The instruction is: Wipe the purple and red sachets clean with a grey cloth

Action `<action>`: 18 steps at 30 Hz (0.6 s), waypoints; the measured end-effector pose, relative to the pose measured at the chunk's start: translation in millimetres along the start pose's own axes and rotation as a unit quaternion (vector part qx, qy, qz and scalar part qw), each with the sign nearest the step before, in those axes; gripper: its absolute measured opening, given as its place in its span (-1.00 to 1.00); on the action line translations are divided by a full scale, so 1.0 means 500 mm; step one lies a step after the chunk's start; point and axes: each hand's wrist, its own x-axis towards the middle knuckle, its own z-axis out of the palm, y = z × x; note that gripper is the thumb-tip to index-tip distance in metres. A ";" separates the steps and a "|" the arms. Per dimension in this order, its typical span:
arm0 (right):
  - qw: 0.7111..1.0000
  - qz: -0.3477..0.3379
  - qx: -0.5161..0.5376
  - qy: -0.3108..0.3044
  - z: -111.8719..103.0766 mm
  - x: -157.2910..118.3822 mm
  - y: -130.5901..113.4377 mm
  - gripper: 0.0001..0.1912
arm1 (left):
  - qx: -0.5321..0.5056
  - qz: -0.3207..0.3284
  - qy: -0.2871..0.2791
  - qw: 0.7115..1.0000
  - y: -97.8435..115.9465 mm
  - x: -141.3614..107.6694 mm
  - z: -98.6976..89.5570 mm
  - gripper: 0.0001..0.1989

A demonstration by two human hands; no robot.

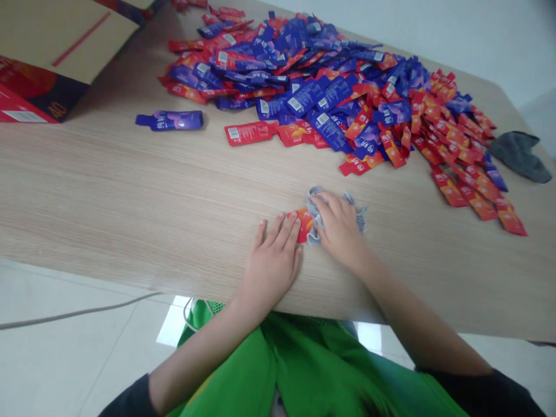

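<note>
A red and orange sachet (305, 225) lies flat on the table near its front edge. My left hand (273, 258) rests on the sachet's left end, fingers stretched out and pressing it down. In my right hand (341, 226) is a crumpled grey cloth (313, 200), bunched under the fingers and laid over the sachet's right part. The cloth hides that end of the sachet. Beyond my hands spreads a large heap of red and purple sachets (304, 95).
A single purple sachet (176, 120) lies left of the heap. An open cardboard box (47, 87) stands at the back left. A dark grey cloth (519, 155) lies at the table's right end. The wooden table (130, 202) ends just before my body. A cable (82, 311) runs below at left.
</note>
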 end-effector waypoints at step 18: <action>1.000 0.018 0.002 0.024 0.005 0.004 0.013 -0.49 | 0.003 0.004 0.012 1.000 -0.010 0.003 -0.001 -0.50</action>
